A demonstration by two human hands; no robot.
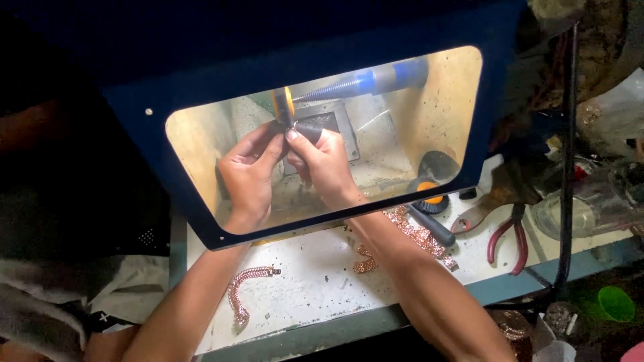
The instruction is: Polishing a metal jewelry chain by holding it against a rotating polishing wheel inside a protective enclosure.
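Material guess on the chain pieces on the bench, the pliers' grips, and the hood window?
Chain pieces: look like copper- or rose-toned metal, shiny woven links glinting; plating or solid, cannot tell. Pliers: dull grey metal jaws, grips in smooth dark red coating, probably plastic or rubber dip. Hood window: clear rigid sheet, likely acrylic or glass; both hands show through it undistorted.

Your white bench top carries a coppery chain bracelet; more chain pieces; red-handled pliers; a black-handled tool.
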